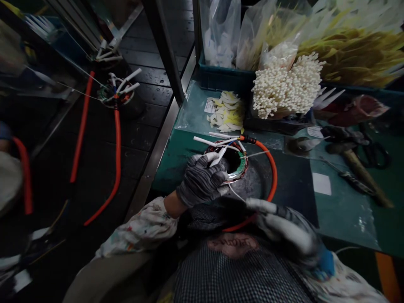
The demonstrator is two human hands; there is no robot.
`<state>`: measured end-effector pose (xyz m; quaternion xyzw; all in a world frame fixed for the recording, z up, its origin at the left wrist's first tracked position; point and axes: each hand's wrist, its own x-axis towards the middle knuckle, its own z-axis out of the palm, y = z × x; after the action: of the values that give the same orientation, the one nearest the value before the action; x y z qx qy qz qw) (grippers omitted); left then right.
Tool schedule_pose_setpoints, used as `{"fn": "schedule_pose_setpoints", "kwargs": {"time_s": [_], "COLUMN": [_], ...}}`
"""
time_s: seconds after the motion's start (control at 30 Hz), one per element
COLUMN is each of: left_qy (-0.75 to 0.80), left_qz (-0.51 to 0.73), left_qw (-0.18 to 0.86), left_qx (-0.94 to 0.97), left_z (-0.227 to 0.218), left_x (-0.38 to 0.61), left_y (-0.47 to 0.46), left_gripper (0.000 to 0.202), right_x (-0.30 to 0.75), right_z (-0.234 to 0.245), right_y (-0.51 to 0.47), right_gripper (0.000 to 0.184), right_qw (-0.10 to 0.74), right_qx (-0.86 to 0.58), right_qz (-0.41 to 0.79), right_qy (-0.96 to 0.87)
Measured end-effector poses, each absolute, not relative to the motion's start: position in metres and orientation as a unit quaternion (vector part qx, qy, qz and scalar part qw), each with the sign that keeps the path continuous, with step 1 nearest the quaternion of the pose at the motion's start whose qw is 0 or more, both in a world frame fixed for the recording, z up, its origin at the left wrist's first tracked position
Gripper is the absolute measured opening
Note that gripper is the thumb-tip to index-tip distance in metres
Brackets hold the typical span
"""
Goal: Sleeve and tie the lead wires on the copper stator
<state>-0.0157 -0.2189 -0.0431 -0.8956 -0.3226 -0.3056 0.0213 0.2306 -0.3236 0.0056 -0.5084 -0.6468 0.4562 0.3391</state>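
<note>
A motor stator (242,167) with a green inner lining and wound wire sits on the bench in front of me. My left hand (203,179), in a grey striped glove with white fingertips, is closed on its near left rim, beside several white sleeved leads (203,141). From the near rim a thin white cord (236,192) runs taut to my right hand (284,227), whose gloved fingers are pinched on it; this hand is partly blurred. An orange sleeved cable (272,168) curves around the stator's right side. A thin pale strip (257,154) sticks out at its right edge.
Behind stand a bundle of white tubes (284,86), bags of yellow strips (356,50) and a pile of yellow-white pieces (227,111). At right lie a hammer (362,172), scissors (377,155) and a screwdriver (356,182). More stators (121,94) with orange cables stand at left.
</note>
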Motion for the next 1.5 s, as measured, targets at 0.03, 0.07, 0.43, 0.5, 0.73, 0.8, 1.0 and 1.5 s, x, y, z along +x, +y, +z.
{"fn": "schedule_pose_setpoints", "kwargs": {"time_s": [0.03,0.07,0.43,0.5,0.73,0.8,1.0,1.5], "left_qy": [-0.320,-0.319,-0.307,-0.303,-0.292,-0.286,-0.291,-0.298], "left_qz": [-0.296,-0.287,-0.305,-0.300,-0.335,-0.344,-0.365,-0.324], "left_qw": [0.020,0.014,-0.050,-0.062,-0.064,-0.052,-0.026,-0.096], "left_qx": [-0.900,-0.903,-0.900,-0.903,-0.894,-0.893,-0.884,-0.893], "left_z": [-0.043,-0.042,-0.051,-0.052,-0.054,-0.053,-0.049,-0.052], "left_x": [-0.017,-0.018,-0.024,-0.024,-0.023,-0.022,-0.020,-0.022], "left_y": [-0.218,-0.218,-0.210,-0.210,-0.209,-0.208,-0.208,-0.209], "left_gripper": [0.023,0.022,0.018,0.020,0.021,0.022,0.021,0.022], "right_x": [0.224,0.218,0.199,0.199,0.211,0.213,0.211,0.215], "right_z": [0.001,-0.004,-0.003,0.000,0.015,0.014,0.000,-0.014], "right_y": [-0.317,-0.310,-0.234,-0.227,-0.217,-0.219,-0.224,-0.239], "right_gripper": [0.027,0.020,0.024,0.019,0.017,0.011,0.008,0.014], "right_qw": [0.354,0.365,0.320,0.355,0.339,0.347,0.389,0.378], "right_qx": [-0.520,-0.535,-0.509,-0.510,-0.463,-0.474,-0.483,-0.341], "right_qz": [0.400,0.336,0.163,0.245,0.475,0.458,0.408,0.298], "right_qy": [-0.666,-0.684,-0.782,-0.744,-0.667,-0.667,-0.669,-0.808]}}
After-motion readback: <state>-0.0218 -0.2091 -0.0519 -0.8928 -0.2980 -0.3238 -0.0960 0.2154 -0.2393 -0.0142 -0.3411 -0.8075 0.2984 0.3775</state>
